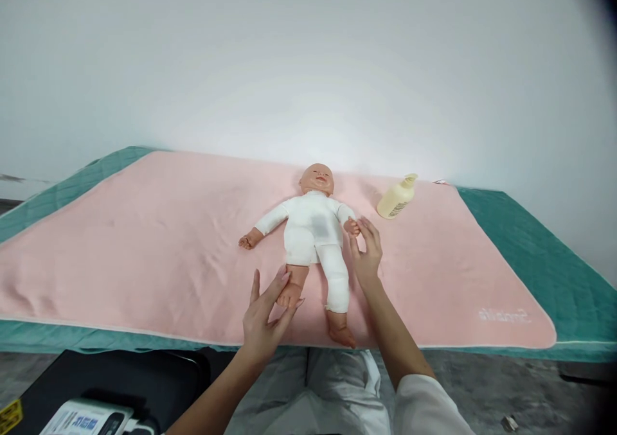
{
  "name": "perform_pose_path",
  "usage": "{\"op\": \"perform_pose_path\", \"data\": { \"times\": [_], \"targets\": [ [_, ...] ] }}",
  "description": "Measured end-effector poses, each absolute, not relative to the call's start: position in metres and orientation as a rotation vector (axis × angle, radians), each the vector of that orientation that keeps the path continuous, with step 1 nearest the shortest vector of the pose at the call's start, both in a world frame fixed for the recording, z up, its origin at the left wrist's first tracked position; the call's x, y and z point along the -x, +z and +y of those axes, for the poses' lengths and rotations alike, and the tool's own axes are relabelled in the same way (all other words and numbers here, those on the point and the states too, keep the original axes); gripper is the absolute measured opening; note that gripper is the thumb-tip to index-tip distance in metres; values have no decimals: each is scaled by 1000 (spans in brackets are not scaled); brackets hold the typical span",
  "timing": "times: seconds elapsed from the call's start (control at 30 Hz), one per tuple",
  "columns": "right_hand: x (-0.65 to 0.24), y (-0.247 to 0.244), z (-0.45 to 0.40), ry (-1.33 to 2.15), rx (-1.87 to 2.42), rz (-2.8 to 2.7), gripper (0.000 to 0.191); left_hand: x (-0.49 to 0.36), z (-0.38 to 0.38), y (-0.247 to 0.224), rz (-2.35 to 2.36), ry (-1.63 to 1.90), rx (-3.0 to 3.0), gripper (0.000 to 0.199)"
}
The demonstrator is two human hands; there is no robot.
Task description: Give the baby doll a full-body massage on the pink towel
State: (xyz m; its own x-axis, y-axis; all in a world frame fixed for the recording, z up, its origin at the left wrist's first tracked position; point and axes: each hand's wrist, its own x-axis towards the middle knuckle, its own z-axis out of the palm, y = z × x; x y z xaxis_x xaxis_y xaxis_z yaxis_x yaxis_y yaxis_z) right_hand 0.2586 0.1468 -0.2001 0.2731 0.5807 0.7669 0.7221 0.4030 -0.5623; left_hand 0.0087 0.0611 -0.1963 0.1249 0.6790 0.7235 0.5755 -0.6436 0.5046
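Observation:
A baby doll (314,223) in a white cloth body lies on its back on a pink mat (193,229), head toward the wall. My left hand (264,322) is at the foot of the doll's leg on the left, with thumb and forefinger on either side of it and another finger raised away. My right hand (367,250) pinches the doll's small hand on the right between thumb and fingers. Just beyond my right hand stands a pale yellow pump bottle (396,197), leaning in view, with dark lettering.
Under the mat is a green quilted pad (540,248), showing at both sides and along the near edge. A pale wall (308,62) rises directly behind. Below at the left, a white device (87,419) with a plugged-in cable rests on a black surface (125,374).

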Motion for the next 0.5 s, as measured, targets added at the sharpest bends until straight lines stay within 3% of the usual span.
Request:
{"op": "perform_pose_path", "data": {
  "times": [0.23,0.5],
  "targets": [
    [-297,-197,161,261,1377,-913,49,7,36,-222,1334,1547,-2228,67],
    [-347,-232,172,555,1438,-524,54,27,6,-243,1406,1522,-2191,61]
  ]
}}
